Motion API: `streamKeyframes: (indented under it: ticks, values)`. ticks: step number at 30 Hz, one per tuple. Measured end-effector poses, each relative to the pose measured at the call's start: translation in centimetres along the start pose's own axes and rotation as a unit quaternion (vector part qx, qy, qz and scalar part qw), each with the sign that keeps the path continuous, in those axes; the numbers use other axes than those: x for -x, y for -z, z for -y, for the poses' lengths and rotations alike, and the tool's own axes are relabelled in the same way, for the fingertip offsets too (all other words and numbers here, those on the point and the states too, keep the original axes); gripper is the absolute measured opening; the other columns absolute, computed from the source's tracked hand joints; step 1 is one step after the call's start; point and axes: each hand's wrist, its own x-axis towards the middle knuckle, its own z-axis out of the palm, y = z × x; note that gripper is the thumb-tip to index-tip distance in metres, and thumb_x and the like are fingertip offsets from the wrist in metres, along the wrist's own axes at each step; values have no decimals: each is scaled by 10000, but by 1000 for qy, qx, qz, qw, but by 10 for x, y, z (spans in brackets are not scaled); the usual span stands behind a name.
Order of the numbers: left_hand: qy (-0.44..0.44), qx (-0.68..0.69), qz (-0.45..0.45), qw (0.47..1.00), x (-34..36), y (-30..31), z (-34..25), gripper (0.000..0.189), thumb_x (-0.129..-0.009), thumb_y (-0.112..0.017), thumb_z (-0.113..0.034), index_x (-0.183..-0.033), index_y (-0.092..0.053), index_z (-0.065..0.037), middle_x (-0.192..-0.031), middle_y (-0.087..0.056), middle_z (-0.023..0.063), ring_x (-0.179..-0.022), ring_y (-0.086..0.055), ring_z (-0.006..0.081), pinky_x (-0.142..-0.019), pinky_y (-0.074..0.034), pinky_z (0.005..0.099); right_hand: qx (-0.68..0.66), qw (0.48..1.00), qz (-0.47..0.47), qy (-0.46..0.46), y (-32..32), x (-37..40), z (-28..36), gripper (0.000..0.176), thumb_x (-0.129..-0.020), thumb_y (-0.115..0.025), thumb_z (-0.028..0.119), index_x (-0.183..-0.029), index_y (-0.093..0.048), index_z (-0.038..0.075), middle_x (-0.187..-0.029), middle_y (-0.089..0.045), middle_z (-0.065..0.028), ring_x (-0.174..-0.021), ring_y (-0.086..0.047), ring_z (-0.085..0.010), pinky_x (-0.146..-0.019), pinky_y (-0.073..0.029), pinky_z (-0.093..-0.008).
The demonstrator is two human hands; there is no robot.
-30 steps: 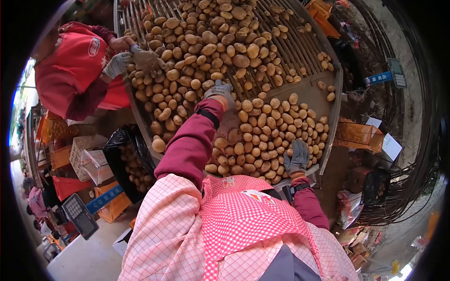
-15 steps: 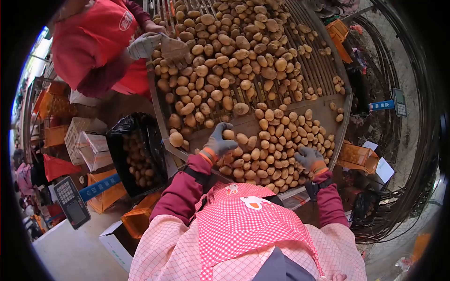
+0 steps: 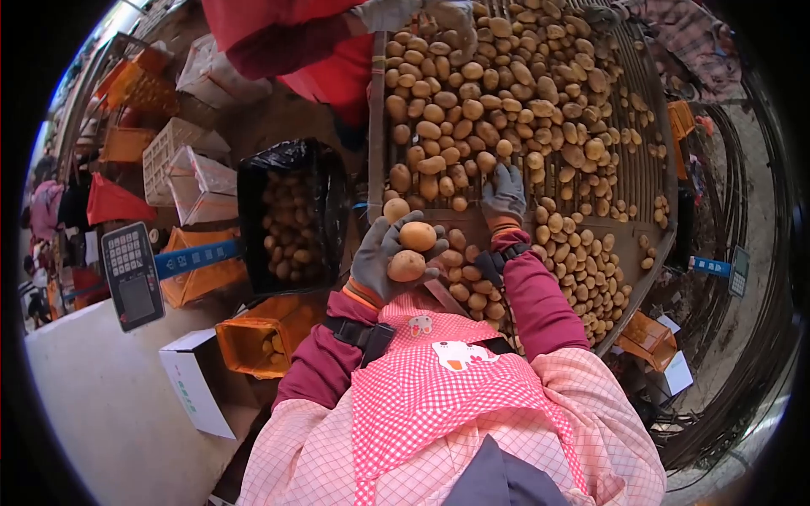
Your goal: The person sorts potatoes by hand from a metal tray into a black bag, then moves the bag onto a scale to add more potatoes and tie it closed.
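Note:
My left hand (image 3: 380, 261), in a grey glove with an orange cuff, is turned palm up beside the table's near left corner. Two potatoes lie in it: an upper potato (image 3: 417, 236) and a lower potato (image 3: 407, 266), with the fingers curled about them. My right hand (image 3: 504, 198), gloved alike, reaches forward over the sorting table (image 3: 439, 218), its fingers stretched out at the near edge of the large potato heap (image 3: 506, 101). One potato (image 3: 504, 148) is right at its fingertips. A second group of potatoes (image 3: 582, 270) lies on the near right of the table, partly behind my right forearm.
A black-lined crate (image 3: 337, 181) of potatoes stands left of the table, with a scale display (image 3: 132, 274) beyond it. Below is an orange crate (image 3: 253, 346). Across the table, another person's gloved hand (image 3: 456, 25) rests at the heap. An orange crate (image 3: 648, 341) stands at right.
The view has swung left. My left hand has drawn back from the table and turned up with two potatoes in it. My right hand has moved from the near right potatoes to the large heap.

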Motion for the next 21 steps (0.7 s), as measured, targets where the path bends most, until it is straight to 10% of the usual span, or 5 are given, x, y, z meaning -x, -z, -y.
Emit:
streamKeyframes:
  ticks: [2,7,13,15,21]
  values:
    - [114,673,-25,730,4,5,6,612,-1019,-486,-476,-1448,-403,-47,-1471,-435,234,-1301,-537,364,-947,-559,516,-93,989,107,37,23,-7,-16,489,-872,-673,238,-1335,-565,123,-1405,-497,-263,-1244,-525,-428,-1032,-453,-474]
    - [157,600,-137,773,19,22,32,586,-1019,-476,-493,-1390,-493,-39,-1204,-653,198,-930,-709,282,-812,-609,471,-392,911,23,-128,28,1,-75,384,-987,-643,254,-1276,-603,4,-1079,-691,-99,-985,-635,-176,-893,-509,-293]
    - [150,513,-422,733,66,105,54,454,-970,-553,-517,-1154,-610,-107,-1019,-687,118,-859,-688,263,-740,-601,443,-302,932,133,-147,49,74,-68,447,-897,-731,282,-1239,-631,12,-1148,-676,-134,-1044,-639,-231,-934,-511,-332]
    - [148,477,-514,697,93,146,78,489,-951,-576,-528,-1142,-615,-80,-1045,-696,117,-935,-693,274,-790,-602,458,15,994,44,100,54,95,-49,480,-839,-749,243,-1243,-626,15,-1270,-620,-163,-1136,-609,-277,-978,-498,-357]
    - [127,435,-567,688,149,228,110,481,-912,-632,-501,-1139,-626,-77,-1068,-694,124,-964,-681,285,-809,-603,437,-315,939,58,-123,40,93,-60,616,-806,-725,72,-1387,-523,38,-1311,-582,-142,-1210,-569,-271,-1040,-469,-347]
